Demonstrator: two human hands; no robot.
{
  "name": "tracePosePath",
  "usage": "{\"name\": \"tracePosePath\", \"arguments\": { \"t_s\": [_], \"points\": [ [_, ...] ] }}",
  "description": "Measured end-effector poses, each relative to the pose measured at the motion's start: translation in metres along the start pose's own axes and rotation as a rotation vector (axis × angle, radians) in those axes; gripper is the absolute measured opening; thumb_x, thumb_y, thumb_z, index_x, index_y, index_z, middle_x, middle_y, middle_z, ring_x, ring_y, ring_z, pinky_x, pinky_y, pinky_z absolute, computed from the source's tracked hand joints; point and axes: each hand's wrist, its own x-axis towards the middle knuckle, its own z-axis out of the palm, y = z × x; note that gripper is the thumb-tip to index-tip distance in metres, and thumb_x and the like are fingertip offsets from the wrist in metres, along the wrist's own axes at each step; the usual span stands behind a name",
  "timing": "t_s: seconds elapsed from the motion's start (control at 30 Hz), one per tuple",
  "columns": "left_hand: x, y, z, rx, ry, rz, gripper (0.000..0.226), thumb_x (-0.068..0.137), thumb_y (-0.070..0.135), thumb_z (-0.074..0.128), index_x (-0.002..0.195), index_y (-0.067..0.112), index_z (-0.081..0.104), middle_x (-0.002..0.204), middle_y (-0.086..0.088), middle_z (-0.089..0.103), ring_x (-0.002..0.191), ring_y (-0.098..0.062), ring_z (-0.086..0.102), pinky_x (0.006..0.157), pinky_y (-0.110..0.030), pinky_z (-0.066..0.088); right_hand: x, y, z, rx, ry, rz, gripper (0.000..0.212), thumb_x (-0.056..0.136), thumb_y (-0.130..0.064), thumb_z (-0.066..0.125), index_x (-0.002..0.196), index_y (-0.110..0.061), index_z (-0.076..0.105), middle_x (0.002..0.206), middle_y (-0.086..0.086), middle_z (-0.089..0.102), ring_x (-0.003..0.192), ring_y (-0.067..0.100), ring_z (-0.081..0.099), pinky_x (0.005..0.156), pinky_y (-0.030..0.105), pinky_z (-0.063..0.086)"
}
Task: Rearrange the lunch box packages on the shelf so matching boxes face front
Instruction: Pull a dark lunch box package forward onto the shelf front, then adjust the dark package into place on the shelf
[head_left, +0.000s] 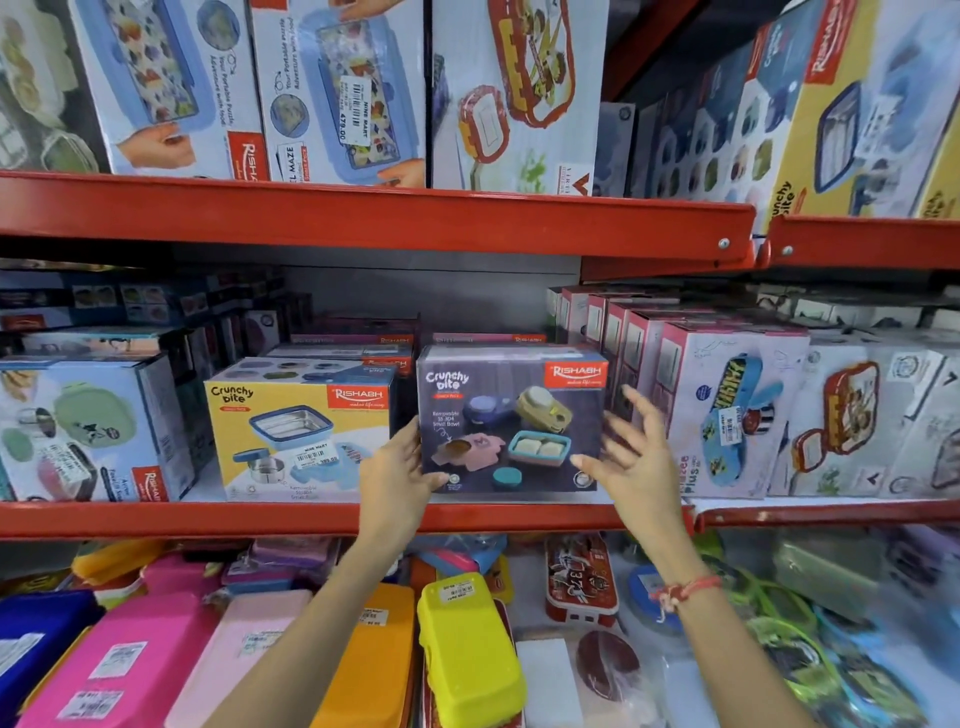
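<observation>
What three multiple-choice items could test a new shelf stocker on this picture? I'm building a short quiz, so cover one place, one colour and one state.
1. Where does the yellow Crunchy Bite box stand relative to the purple Crunchy Bite box?
A. To its left
B. On top of it
C. To its right

2. What colour are the shelf edges?
A. Blue
B. Red
C. White

3. How is the right hand?
A. Fist
B. Gripping a lid
C. Open, fingers spread

Key: 1 A, they stand side by side on the middle shelf. 2 B, every rail is red. 3 C, while the left hand touches the box's left edge.
</observation>
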Motion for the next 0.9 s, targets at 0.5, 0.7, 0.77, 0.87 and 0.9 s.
{"name": "tracePosePath", "arguments": {
  "t_s": [0.5,0.7,0.77,0.87,0.9],
  "points": [
    [0.026,-0.044,0.016,0.221,0.087,-0.037,0.067,0.078,-0.013,0.063,0.138,0.008,0.044,0.127,-0.014,0.064,0.120,-0.024,0.058,0.098,-0.034,0.049,0.008,0.039,0.017,-0.171,0.005,0.049,0.072,0.076,0.006,0.074,0.140,-0.009,0.045,0.134,0.014,0.059,0.121,0.022,0.058,0.097,0.028,0.049],
    [0.021,-0.041,0.016,0.346,0.061,-0.041,0.067,0.082,-0.003,0.064,0.143,0.007,0.037,0.127,-0.018,0.063,0.119,-0.029,0.059,0.098,-0.041,0.050,0.002,0.035,0.016,-0.431,0.116,-0.080,0.073,0.075,-0.007,0.079,0.140,-0.013,0.045,0.141,0.011,0.051,0.130,0.024,0.048,0.106,0.040,0.044],
    [0.012,-0.031,0.010,0.395,0.069,-0.005,0.061,0.086,0.006,0.064,0.142,0.005,0.038,0.121,-0.020,0.066,0.112,-0.032,0.062,0.094,-0.043,0.052,-0.008,0.028,0.024,-0.520,0.236,-0.202,0.063,0.077,-0.010,0.076,0.134,-0.011,0.049,0.134,0.012,0.050,0.124,0.024,0.048,0.103,0.028,0.041],
    [0.015,-0.031,-0.065,0.468,0.164,0.157,0.040,0.090,0.019,0.060,0.127,0.005,0.057,0.110,-0.011,0.073,0.099,-0.021,0.069,0.086,-0.033,0.056,-0.013,-0.012,0.103,-0.423,0.293,-0.429,0.036,0.081,-0.004,0.069,0.116,-0.009,0.062,0.111,0.008,0.058,0.097,0.020,0.060,0.084,0.013,0.047],
    [0.013,-0.024,-0.073,0.485,0.192,0.215,0.032,0.090,0.022,0.059,0.118,0.007,0.064,0.101,-0.007,0.075,0.088,-0.014,0.070,0.079,-0.024,0.056,-0.013,-0.023,0.112,-0.392,0.257,-0.460,0.028,0.083,-0.003,0.068,0.109,-0.010,0.065,0.104,0.005,0.061,0.088,0.018,0.063,0.077,0.015,0.051]
  ]
}}
